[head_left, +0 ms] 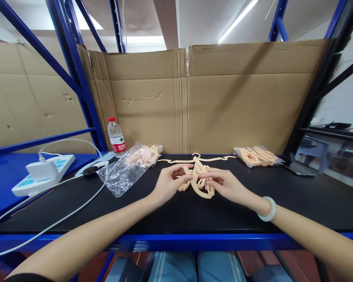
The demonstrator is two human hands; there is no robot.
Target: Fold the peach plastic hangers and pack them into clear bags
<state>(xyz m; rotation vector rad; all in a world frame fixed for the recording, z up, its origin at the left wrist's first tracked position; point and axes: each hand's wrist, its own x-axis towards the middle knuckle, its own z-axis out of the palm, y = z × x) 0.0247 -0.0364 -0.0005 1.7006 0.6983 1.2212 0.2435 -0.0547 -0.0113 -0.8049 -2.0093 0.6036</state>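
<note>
My left hand (pixel 172 182) pinches a curved part of a folded cream plastic hanger (pixel 202 192) between thumb and fingers. On the other side, my right hand (pixel 223 184) has its fingers closed on the same hanger. Both hands are just above the black table top, near its middle. Behind them an unfolded cream hanger (pixel 214 159) lies flat with its hook pointing to the back. To the left lies an open clear plastic bag (pixel 120 180) with more cream hanger pieces (pixel 144 154). How the held parts join is partly hidden by my fingers.
A water bottle (pixel 117 137) with a red cap stands at the back left. A white power strip (pixel 44 176) with a charger and cables lies at the left. A bagged bundle of hangers (pixel 257 156) and a phone-like flat device (pixel 298 168) are at the right. Cardboard (pixel 238 102) walls the back.
</note>
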